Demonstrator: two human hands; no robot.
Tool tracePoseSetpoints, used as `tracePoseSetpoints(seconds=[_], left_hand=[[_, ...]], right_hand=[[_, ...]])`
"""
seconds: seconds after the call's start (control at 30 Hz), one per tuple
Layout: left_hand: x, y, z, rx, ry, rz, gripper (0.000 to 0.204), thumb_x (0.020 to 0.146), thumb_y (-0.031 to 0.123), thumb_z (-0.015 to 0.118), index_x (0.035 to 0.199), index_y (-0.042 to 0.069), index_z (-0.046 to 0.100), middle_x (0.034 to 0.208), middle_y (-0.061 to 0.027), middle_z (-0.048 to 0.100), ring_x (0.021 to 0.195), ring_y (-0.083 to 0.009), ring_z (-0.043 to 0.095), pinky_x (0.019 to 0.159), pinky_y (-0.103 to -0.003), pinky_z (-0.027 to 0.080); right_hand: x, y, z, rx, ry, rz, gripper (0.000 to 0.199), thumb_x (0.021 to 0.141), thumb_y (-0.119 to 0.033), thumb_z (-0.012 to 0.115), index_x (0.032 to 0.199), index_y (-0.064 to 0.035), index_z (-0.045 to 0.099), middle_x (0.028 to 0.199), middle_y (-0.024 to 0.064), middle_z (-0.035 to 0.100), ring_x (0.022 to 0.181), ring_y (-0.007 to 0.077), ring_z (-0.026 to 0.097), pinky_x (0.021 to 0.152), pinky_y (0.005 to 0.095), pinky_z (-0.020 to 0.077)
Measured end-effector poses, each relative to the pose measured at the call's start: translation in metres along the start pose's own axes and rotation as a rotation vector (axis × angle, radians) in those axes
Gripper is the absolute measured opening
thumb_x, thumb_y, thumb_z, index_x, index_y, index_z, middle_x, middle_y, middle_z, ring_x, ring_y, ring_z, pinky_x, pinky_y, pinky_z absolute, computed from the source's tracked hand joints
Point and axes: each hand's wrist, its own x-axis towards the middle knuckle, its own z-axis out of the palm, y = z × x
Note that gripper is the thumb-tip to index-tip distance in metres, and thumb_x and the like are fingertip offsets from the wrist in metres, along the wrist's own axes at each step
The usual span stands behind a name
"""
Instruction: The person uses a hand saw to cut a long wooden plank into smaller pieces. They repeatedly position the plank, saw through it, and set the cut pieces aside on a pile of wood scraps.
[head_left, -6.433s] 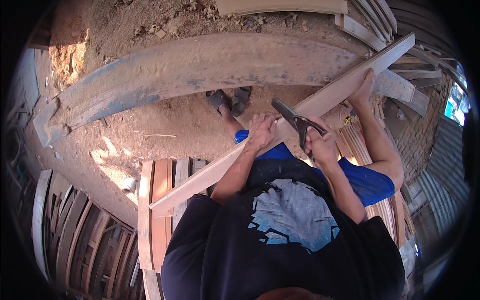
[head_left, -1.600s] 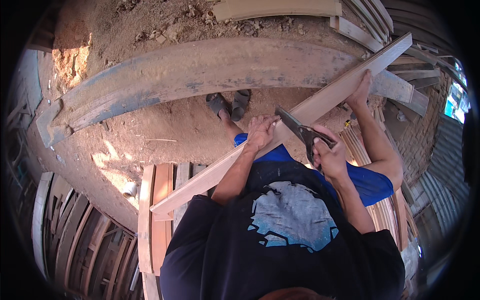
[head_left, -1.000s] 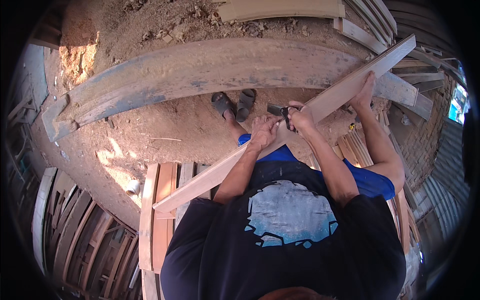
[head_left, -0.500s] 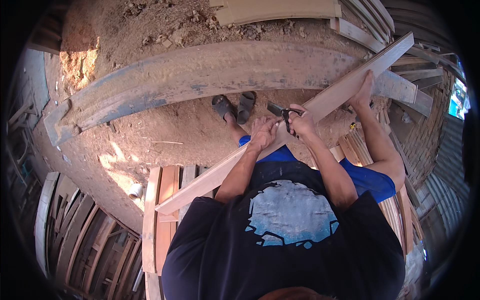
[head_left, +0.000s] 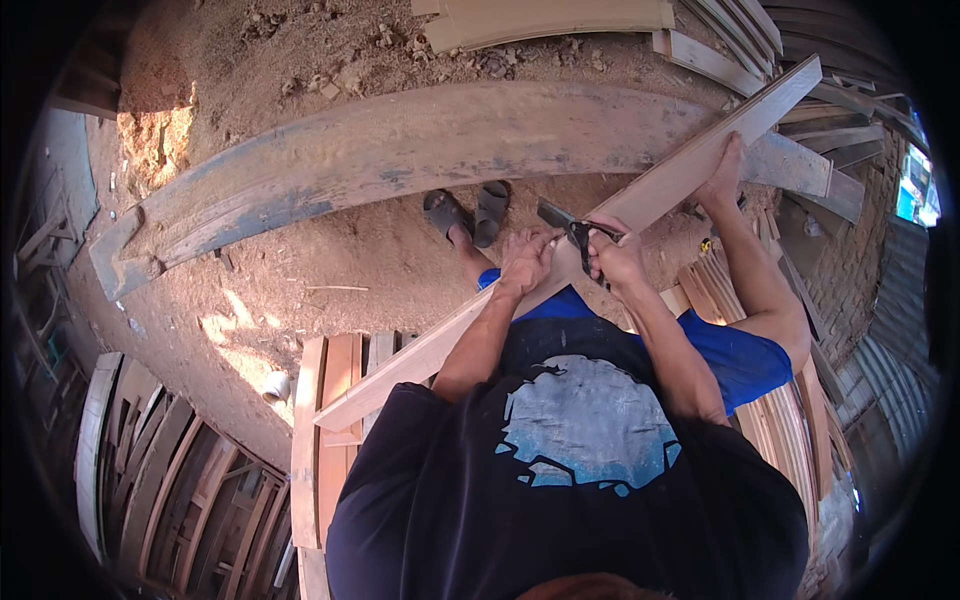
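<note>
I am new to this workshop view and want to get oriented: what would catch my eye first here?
First, the long pale wooden plank running diagonally from lower left to upper right, with the left hand resting on it and the right hand gripping a dark metal tool at its edge. A bare foot presses on the plank farther up. Behind lies a big curved timber beam on sawdust-covered ground.
</note>
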Motion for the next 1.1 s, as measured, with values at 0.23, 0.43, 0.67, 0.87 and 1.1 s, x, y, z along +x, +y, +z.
tracePoseSetpoints(seconds=[0.23,0.43,0.67,0.87,1.1], left_hand=[[0.007,-0.007,0.002,-0.007,0.043,-0.002,0.032,0.097,0.026,0.054,0.124,0.024,0.069,0.124,-0.0114,0.063,0.116,-0.0351,0.053,0.103,-0.050,0.038],[0.006,0.001,0.003,0.036,0.010,-0.005,0.031,0.096,0.026,0.055,0.124,0.024,0.070,0.125,-0.0107,0.062,0.119,-0.0357,0.053,0.103,-0.050,0.038],[0.011,0.000,0.003,0.015,0.066,-0.022,0.031,0.096,0.024,0.057,0.124,0.022,0.070,0.125,-0.0117,0.063,0.120,-0.0366,0.053,0.105,-0.048,0.037],[0.011,-0.003,0.006,-0.071,0.006,-0.013,0.031,0.096,0.023,0.056,0.124,0.020,0.070,0.125,-0.0131,0.063,0.119,-0.0358,0.054,0.105,-0.049,0.037],[0.001,-0.005,0.002,-0.042,0.021,0.021,0.032,0.096,0.022,0.055,0.125,0.020,0.069,0.125,-0.0128,0.063,0.121,-0.0353,0.053,0.106,-0.047,0.038]], right_hand=[[-0.108,-0.043,-0.025,-0.025,0.051,-0.035,0.038,0.097,-0.003,0.057,0.134,0.0011,0.051,0.070,0.0031,0.055,0.047,0.0082,0.045,0.040,0.0267,0.0382],[0.047,0.001,0.014,-0.091,0.041,0.082,0.035,0.097,-0.005,0.058,0.132,0.0007,0.052,0.069,0.0033,0.055,0.045,0.0101,0.045,0.040,0.0281,0.0386],[-0.085,-0.012,-0.030,-0.048,0.000,-0.117,0.034,0.097,-0.002,0.056,0.132,0.0001,0.054,0.068,0.0030,0.054,0.047,0.0092,0.047,0.040,0.0266,0.0394],[-0.003,0.022,-0.002,-0.037,0.083,-0.104,0.034,0.098,0.000,0.055,0.132,0.0003,0.054,0.068,0.0025,0.055,0.046,0.0090,0.047,0.040,0.0265,0.0395],[-0.072,-0.012,-0.026,0.028,-0.014,-0.091,0.035,0.097,0.000,0.056,0.132,0.0008,0.054,0.069,0.0032,0.056,0.046,0.0088,0.046,0.040,0.0269,0.0389]])
